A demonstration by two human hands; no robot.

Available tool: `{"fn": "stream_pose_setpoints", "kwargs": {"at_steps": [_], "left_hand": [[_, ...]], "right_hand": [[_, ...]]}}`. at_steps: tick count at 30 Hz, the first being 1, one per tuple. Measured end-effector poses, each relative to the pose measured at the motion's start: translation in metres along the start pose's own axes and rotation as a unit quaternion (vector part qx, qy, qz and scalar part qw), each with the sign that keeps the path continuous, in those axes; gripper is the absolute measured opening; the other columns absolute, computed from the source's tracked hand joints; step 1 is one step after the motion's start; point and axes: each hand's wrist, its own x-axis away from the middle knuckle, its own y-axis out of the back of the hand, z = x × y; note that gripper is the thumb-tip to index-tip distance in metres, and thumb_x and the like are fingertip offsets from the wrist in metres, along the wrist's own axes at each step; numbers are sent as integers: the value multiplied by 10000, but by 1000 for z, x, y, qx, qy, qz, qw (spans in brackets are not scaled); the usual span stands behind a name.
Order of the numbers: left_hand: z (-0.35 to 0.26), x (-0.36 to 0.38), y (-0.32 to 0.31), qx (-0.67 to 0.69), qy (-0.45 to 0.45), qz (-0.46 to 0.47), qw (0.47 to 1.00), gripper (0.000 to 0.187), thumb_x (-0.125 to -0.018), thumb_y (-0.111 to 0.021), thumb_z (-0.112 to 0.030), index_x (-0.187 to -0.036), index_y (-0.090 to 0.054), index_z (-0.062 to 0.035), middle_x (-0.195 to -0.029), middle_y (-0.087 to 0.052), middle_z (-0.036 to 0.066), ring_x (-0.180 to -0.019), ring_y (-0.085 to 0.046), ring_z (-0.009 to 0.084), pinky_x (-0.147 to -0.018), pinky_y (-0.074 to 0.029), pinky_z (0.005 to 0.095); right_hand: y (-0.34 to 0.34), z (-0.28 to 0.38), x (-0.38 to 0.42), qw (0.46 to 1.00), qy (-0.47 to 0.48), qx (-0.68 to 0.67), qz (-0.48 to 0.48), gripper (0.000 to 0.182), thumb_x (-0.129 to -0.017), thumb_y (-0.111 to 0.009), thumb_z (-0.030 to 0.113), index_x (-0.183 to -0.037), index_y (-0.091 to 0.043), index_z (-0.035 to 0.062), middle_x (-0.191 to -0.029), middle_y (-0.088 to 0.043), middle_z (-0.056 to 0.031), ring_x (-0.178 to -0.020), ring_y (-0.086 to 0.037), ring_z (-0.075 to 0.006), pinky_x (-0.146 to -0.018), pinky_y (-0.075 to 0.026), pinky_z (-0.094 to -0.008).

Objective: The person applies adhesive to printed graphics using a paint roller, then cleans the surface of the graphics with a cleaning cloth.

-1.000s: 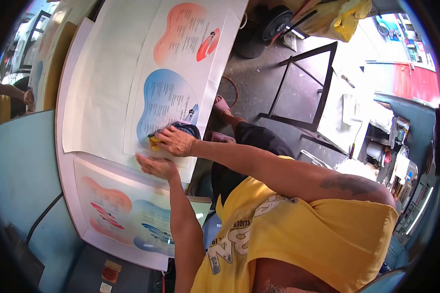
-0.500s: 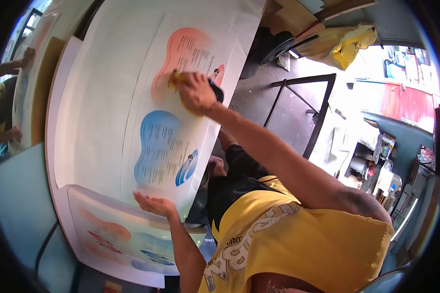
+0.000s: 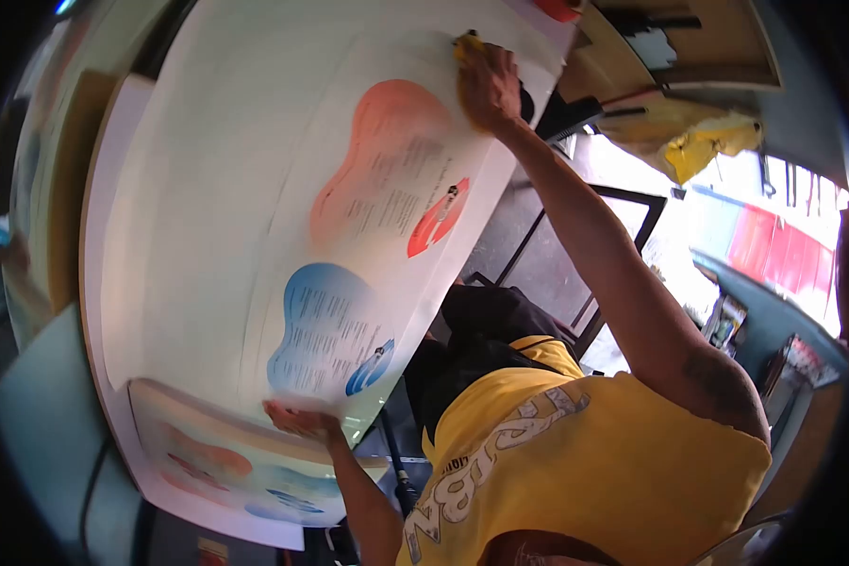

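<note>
A large white printed sheet (image 3: pixel 226 189) lies on the board in front of me, with a coral-red shape (image 3: pixel 387 123) and a blue shape (image 3: pixel 316 302) carrying small text. My right hand (image 3: pixel 492 90) is at its far end, closed on a yellow-and-black cloth (image 3: pixel 472 99) pressed against the surface. The palm covers much of the cloth, so its full form is hidden. At the sheet's near end, below the blue shape, my left hand (image 3: pixel 297 420) rests with fingers stretched out, holding nothing.
A similar printed panel (image 3: pixel 245 472) is below the near end. To the right are a dark metal frame (image 3: pixel 632 198) and a yellow bag (image 3: pixel 712 146). A red object (image 3: pixel 558 9) sits at the board's far corner. Brown boards (image 3: pixel 726 47) stand beyond it.
My right hand has slid the cloth from the coral-red shape up and right to the far end. My left hand has shifted slightly downward in view and remains near the sheet's near end.
</note>
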Motion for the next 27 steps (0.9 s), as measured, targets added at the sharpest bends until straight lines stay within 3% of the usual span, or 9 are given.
{"fn": "stream_pose_setpoints", "kwargs": {"at_steps": [6, 9, 12, 13, 16, 20, 25, 26, 27], "left_hand": [[-7, -7, 9, -18, 18, 22, 999, 510, -1093, -327, -317, -1468, -434, 12, -1531, -434, 249, -1431, -393, 434, -1177, -261, 573], [-9, -3, 10, -18, 10, 20, 1000, 505, -1083, -332, -305, -1475, -433, -2, -1534, -439, 232, -1439, -388, 429, -1184, -250, 572], [-5, -5, 6, -29, 6, 17, 999, 514, -1076, -349, -308, -1486, -422, -5, -1540, -434, 232, -1429, -395, 439, -1176, -262, 573], [-3, -4, 8, -27, 10, 24, 999, 525, -1079, -357, -319, -1493, -412, -2, -1542, -428, 240, -1422, -399, 446, -1165, -279, 574], [-1, 1, 13, 25, 17, 5, 1000, 551, -1075, -369, -339, -1505, -397, 4, -1547, -420, 245, -1414, -399, 458, -1160, -291, 568], [-1, -2, 9, -11, -3, 16, 1000, 573, -1072, -373, -351, -1516, -383, 12, -1552, -420, 231, -1416, -392, 465, -1173, -276, 553], [-4, 4, 12, 4, 60, 39, 997, 581, -1073, -318, -348, -1540, -367, -4, -1569, -421, 207, -1463, -374, 407, -1210, -190, 567], [-2, 3, 7, 3, 54, 30, 998, 577, -1076, -319, -342, -1541, -364, -3, -1571, -418, 207, -1463, -375, 407, -1210, -189, 566], [1, 4, 6, -16, 44, 22, 999, 578, -1077, -320, -344, -1543, -360, -5, -1572, -417, 207, -1465, -372, 405, -1209, -192, 566]], "right_hand": [[-15, 25, 19, 973, 189, -128, 16, 415, -875, -675, 143, -1287, -637, 102, -1165, -632, -153, -1039, -604, -364, -850, -525, -488], [5, 176, 97, 937, 222, -193, 188, 283, -892, -586, 152, -1163, -646, 99, -1041, -635, -133, -964, -616, -329, -831, -516, -438], [37, 341, 171, 778, 220, -403, 430, 297, -868, -617, 128, -1162, -652, 132, -1112, -645, -117, -1025, -629, -322, -846, -519, -460], [39, 376, 201, 723, 307, -468, 405, 276, -900, -603, 204, -1167, -655, 159, -1194, -631, -96, -1160, -585, -301, -971, -459, -478], [29, 421, 262, 775, 461, -377, 210, 324, -888, -594, 272, -1186, -646, 159, -1292, -550, -44, -1245, -481, -231, -1066, -359, -443], [21, 369, 197, 805, 368, -301, 356, 227, -936, -563, 230, -1127, -671, 170, -1284, -560, -63, -1230, -499, -258, -1027, -394, -426], [11, 228, 72, 920, 266, -233, 167, 345, -841, -605, 130, -1172, -686, 181, -1303, -582, -26, -1146, -532, -285, -957, -425, -463], [5, 201, 36, 872, 161, -283, 366, 396, -835, -607, 100, -1213, -684, 187, -1310, -588, -23, -1185, -536, -282, -960, -427, -479], [-4, 173, 28, 945, 249, -153, 149, 413, -820, -633, 99, -1222, -687, 180, -1330, -590, -39, -1223, -537, -276, -950, -439, -498]]}}
